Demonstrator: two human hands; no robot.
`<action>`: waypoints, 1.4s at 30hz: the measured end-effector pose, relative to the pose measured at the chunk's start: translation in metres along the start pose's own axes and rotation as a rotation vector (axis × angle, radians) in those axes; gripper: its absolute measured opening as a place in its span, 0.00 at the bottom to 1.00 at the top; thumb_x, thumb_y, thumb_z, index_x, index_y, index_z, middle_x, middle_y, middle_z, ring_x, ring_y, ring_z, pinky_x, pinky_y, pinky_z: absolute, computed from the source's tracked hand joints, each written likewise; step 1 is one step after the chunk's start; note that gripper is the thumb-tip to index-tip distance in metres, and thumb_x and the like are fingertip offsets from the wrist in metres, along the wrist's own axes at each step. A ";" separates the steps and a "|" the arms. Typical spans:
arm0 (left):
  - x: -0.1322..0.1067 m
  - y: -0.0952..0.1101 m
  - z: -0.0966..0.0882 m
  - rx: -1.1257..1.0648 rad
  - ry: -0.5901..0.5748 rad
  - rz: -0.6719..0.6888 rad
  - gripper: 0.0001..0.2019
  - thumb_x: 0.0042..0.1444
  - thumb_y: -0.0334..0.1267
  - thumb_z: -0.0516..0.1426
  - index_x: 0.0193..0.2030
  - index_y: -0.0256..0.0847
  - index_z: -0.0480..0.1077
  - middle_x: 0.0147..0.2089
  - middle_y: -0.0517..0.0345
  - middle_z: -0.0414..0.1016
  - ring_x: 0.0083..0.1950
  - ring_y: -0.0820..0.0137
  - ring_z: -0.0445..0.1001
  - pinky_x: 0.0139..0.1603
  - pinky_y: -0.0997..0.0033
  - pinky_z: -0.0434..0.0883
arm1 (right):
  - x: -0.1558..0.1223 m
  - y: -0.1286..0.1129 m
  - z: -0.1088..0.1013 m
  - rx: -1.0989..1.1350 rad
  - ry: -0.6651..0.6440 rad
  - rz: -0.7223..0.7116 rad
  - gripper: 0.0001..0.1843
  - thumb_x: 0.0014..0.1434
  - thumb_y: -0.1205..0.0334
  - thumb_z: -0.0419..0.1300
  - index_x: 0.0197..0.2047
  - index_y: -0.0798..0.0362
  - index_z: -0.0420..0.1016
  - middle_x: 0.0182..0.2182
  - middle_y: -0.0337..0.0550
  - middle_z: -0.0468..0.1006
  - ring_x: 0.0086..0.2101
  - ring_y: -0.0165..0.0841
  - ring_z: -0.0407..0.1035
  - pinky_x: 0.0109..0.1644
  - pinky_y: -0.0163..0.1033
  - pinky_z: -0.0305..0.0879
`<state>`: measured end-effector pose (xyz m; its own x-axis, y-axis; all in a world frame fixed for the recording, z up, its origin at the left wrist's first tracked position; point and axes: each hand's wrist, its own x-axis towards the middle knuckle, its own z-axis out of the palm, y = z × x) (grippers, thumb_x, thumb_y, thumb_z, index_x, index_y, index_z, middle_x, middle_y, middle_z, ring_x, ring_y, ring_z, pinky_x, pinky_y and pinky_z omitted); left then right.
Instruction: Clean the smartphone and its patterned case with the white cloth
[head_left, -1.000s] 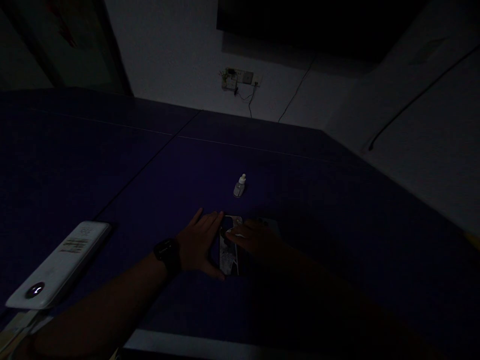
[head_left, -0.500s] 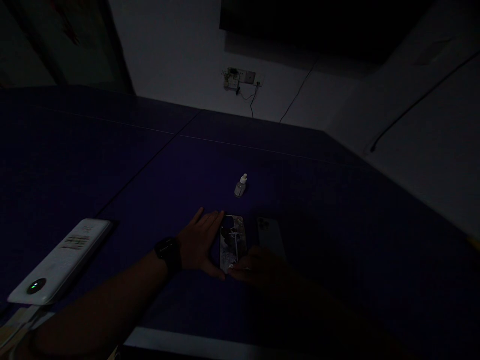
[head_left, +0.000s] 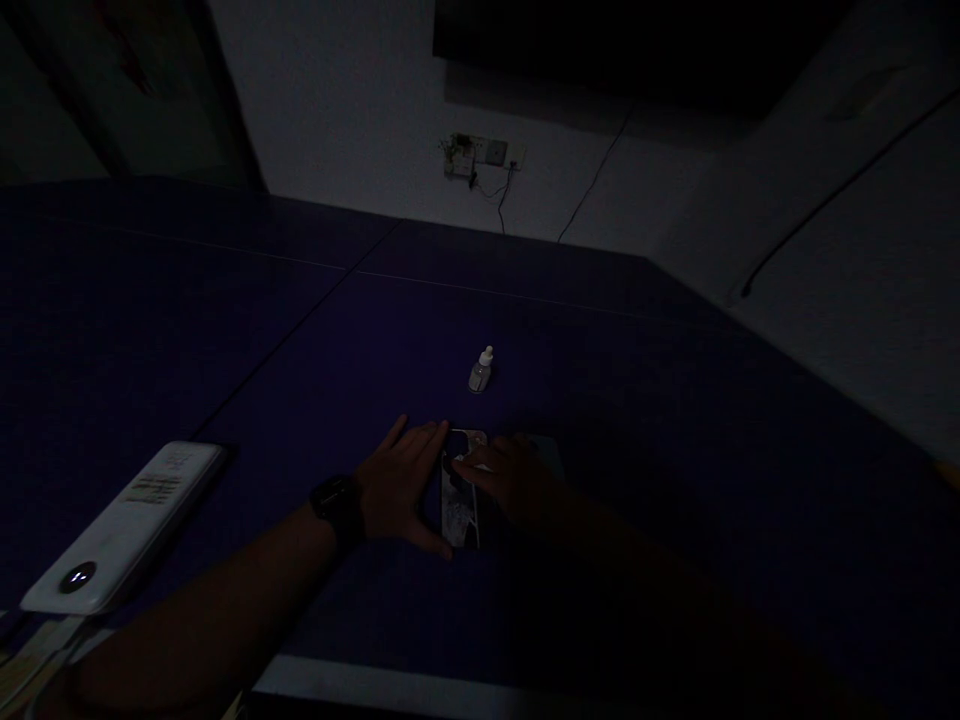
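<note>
A patterned phone case (head_left: 457, 505) with a camera cutout lies on the dark blue table. My left hand (head_left: 394, 485), with a black watch at the wrist, rests flat along its left edge, fingers and thumb spread. Over the upper part of the case, my right hand (head_left: 514, 480) has its fingers pressed together. A small whitish bit shows at its fingertips, too dim to name. A phone (head_left: 549, 455) lies to the right of the case, mostly hidden by my right hand. Beyond them stands a small dropper bottle (head_left: 480, 374) with a white cap.
A white power bank (head_left: 127, 525) with a lit round display lies at the left, a cable near its lower end. The table's pale front edge (head_left: 375, 684) runs below my arms. Wall sockets (head_left: 491, 153) with cords are at the back, under a dark screen (head_left: 637, 50). The room is very dim.
My right hand has slid from the lower end of the phone case up to its upper part, now covering more of the phone. My left hand has stayed in place.
</note>
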<state>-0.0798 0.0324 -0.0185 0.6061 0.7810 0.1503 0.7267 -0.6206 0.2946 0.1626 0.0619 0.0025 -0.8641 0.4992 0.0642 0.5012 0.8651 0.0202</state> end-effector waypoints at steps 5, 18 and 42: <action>-0.001 0.000 0.001 -0.003 0.022 -0.007 0.70 0.37 0.79 0.55 0.75 0.30 0.34 0.72 0.24 0.53 0.72 0.38 0.56 0.72 0.33 0.40 | -0.021 -0.009 0.013 0.107 0.050 -0.160 0.19 0.69 0.65 0.54 0.60 0.49 0.74 0.50 0.50 0.79 0.47 0.41 0.65 0.50 0.48 0.60; 0.000 0.002 -0.002 -0.011 -0.005 -0.024 0.71 0.36 0.80 0.54 0.75 0.28 0.36 0.72 0.22 0.53 0.72 0.38 0.55 0.72 0.33 0.40 | -0.022 -0.012 0.013 0.269 0.341 -0.176 0.17 0.69 0.69 0.49 0.54 0.53 0.75 0.46 0.51 0.79 0.43 0.37 0.69 0.49 0.45 0.66; 0.001 0.003 0.002 -0.018 0.060 -0.004 0.70 0.36 0.80 0.53 0.74 0.27 0.37 0.71 0.23 0.56 0.71 0.39 0.57 0.72 0.34 0.41 | -0.028 -0.030 0.024 0.261 0.089 -0.337 0.18 0.71 0.65 0.52 0.60 0.55 0.70 0.45 0.51 0.79 0.41 0.37 0.67 0.49 0.45 0.65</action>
<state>-0.0769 0.0311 -0.0192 0.5823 0.7865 0.2057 0.7228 -0.6167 0.3119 0.1704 0.0237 -0.0240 -0.9645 0.1905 0.1830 0.1538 0.9682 -0.1971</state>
